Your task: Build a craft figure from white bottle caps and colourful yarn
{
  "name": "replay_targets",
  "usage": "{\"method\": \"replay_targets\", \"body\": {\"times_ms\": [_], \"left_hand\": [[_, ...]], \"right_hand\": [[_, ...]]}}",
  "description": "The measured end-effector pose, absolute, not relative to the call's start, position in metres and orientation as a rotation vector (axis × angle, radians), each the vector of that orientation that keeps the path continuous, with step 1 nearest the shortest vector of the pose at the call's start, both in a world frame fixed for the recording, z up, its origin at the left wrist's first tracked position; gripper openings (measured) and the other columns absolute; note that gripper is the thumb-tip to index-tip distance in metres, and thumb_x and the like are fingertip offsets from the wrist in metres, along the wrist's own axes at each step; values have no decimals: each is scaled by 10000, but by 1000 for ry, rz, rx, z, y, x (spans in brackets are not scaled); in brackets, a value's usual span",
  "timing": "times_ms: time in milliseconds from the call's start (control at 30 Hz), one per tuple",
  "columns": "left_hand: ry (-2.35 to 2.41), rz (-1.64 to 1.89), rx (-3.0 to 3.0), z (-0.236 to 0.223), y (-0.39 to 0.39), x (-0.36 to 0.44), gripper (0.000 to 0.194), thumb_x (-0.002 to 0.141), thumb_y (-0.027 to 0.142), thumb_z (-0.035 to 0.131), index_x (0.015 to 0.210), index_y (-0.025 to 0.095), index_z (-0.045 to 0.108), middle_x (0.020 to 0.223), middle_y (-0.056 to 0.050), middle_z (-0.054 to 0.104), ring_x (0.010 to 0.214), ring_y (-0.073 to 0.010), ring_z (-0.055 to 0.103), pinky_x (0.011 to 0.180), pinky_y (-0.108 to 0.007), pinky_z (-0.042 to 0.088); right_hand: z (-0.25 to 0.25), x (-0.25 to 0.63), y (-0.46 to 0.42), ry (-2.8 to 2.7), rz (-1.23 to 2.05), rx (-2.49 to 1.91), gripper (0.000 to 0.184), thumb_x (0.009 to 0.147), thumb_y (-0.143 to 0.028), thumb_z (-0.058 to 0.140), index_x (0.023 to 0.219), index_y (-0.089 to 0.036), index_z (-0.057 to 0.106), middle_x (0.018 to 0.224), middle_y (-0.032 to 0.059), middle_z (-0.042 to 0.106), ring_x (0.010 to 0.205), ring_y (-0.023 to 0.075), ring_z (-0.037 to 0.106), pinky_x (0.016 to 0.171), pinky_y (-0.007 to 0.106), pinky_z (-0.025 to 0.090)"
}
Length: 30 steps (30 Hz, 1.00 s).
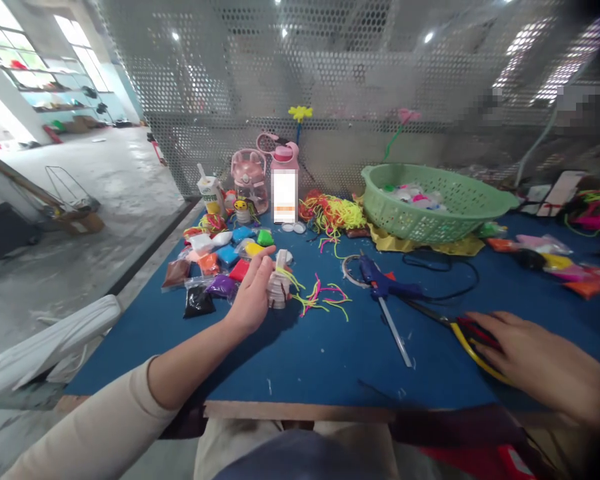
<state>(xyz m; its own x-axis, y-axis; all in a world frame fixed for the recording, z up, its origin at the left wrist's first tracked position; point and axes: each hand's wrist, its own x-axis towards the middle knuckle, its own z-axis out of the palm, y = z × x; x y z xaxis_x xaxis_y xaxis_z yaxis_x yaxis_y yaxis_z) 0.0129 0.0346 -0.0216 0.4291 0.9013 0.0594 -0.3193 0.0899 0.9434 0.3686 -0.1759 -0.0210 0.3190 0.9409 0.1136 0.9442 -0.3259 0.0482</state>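
My left hand (253,293) is closed round a small whitish object (279,288) with yellow cords hanging from it, held just above the blue table (320,353). Loose yellow and pink cords (325,297) lie right of it. My right hand (540,360) lies on the table at the right, its fingers over the red and yellow handles of a pair of scissors (473,337). A blue glue gun (380,283) with its black cable lies between the two hands.
Small bags of coloured clay (220,260) lie at the left. A green basket (435,200), a pink bottle (285,183), a pink jar (250,180) and a tangle of neon cords (333,213) stand at the back before a perforated metal screen. More packets lie far right.
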Motion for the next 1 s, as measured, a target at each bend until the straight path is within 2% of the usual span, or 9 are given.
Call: {"method": "replay_targets", "body": {"times_ms": [33,100,233,333,533,667,733,867,1000], "left_hand": [[632,997,1106,-23,34,14,528,887,559,478,1285,214,443,901,-44,642,614,-128,601,530,-268,543],[602,942,1048,-25,32,17,538,887,564,473,1277,196,430,871,-50,650,611,-136,608,526,-263,532],[562,842,964,-31,23,21,555,879,596,462,1259,195,410,790,-35,656,571,-143,614,525,-263,514],[512,822,947,-37,20,20,542,872,607,465,1238,209,424,762,-17,645,569,-145,611,523,-257,497],[506,764,859,-33,29,30,486,862,557,515,1195,206,467,843,-24,621,636,-127,591,587,-255,497],[449,662,804,-30,36,44,516,808,480,602,1214,201,449,873,-25,598,687,-144,589,626,-273,488],[448,627,793,-33,36,48,578,797,503,613,1255,203,427,914,-28,589,697,-148,584,646,-291,488],[447,557,760,-46,37,47,681,834,677,458,1359,252,372,1000,-53,599,768,-188,605,678,-335,484],[402,542,778,-61,39,43,668,867,708,310,1410,323,369,1183,-88,588,999,-261,612,758,-384,478]], "right_hand": [[-14,353,-165,-1897,-173,-2457,409,805,-355,531,1141,-171,674,1114,166,692,924,341,682,790,460,550],[-2,312,-134,-2094,-41,-2184,476,886,-364,482,1332,-204,534,1294,130,608,1142,308,596,942,461,495],[-3,225,-58,-2468,263,-1620,329,940,-226,432,1219,-216,606,1259,118,618,1177,253,555,1000,442,441],[-17,196,-25,-2546,343,-1426,269,943,-223,459,1146,-195,633,1197,134,632,1131,235,568,967,424,450],[-6,225,-34,-2510,405,-1616,301,940,-186,417,1102,-187,671,1114,128,677,1035,249,609,898,407,468],[15,228,-29,-2099,428,-1687,273,912,-196,438,1066,-190,662,1028,87,687,941,223,617,836,365,467],[18,221,-21,-1831,605,-1674,215,892,-237,470,967,-186,665,912,53,690,830,192,619,747,315,471],[7,208,-11,-1420,1116,-1551,170,834,-303,546,840,-165,646,741,4,637,673,132,559,623,249,437],[-9,202,-11,-1235,1258,-1572,176,762,-336,626,781,-161,615,633,-35,518,569,90,441,526,220,366]]}}
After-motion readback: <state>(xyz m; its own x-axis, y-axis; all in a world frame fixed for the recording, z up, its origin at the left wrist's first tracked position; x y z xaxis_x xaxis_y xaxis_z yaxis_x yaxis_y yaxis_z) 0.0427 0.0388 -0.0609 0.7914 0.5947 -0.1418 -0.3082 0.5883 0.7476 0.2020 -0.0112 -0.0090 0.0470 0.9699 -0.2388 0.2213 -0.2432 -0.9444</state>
